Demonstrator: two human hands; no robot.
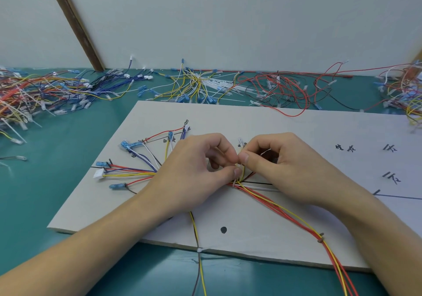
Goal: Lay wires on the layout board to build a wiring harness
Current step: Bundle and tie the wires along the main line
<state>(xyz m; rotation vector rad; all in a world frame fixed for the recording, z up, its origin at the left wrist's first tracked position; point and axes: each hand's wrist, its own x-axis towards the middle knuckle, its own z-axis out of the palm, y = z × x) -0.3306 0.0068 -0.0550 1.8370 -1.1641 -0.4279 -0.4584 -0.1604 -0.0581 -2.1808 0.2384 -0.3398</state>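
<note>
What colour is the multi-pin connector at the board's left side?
White connector, seen in the head view.

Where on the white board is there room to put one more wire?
The layout board is bare along its far edge, and near the black dot between the yellow-black and red-yellow wire runs. It's crowded by the left hand and right hand.

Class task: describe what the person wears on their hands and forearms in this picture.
Nothing shows: the left hand and right hand are bare, with no gloves, rings, watch or wristbands. Both forearms are uncovered to the frame edge, no sleeves in view.
</note>
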